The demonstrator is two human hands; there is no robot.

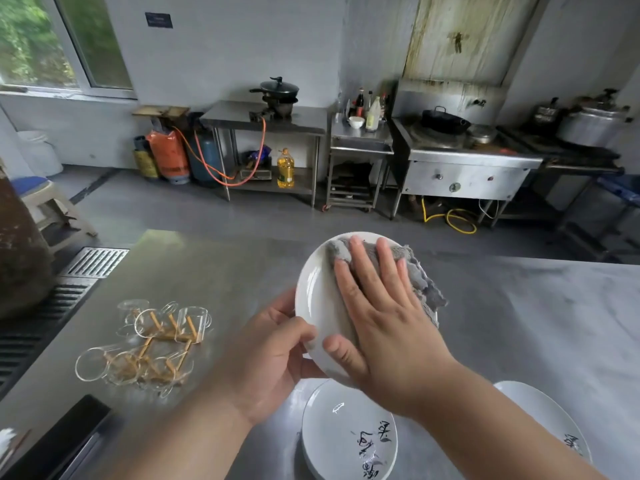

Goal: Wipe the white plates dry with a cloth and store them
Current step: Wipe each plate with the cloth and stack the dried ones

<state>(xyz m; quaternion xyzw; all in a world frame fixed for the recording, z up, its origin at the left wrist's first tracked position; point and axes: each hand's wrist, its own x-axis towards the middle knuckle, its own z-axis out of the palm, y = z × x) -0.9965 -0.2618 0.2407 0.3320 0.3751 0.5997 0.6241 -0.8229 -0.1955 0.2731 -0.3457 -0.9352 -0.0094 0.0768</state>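
Steel counter runs under my hands in a kitchen. My left hand grips the tilted plate by its lower left rim, thumb on the face and fingers curled behind. My right hand lies flat, fingers straight and spread, pressing the grey cloth onto the plate. Below the plate lie other plates, and to its left are glass cups.

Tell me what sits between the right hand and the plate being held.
A grey cloth, pressed flat under the right hand against the held plate, in the head view.
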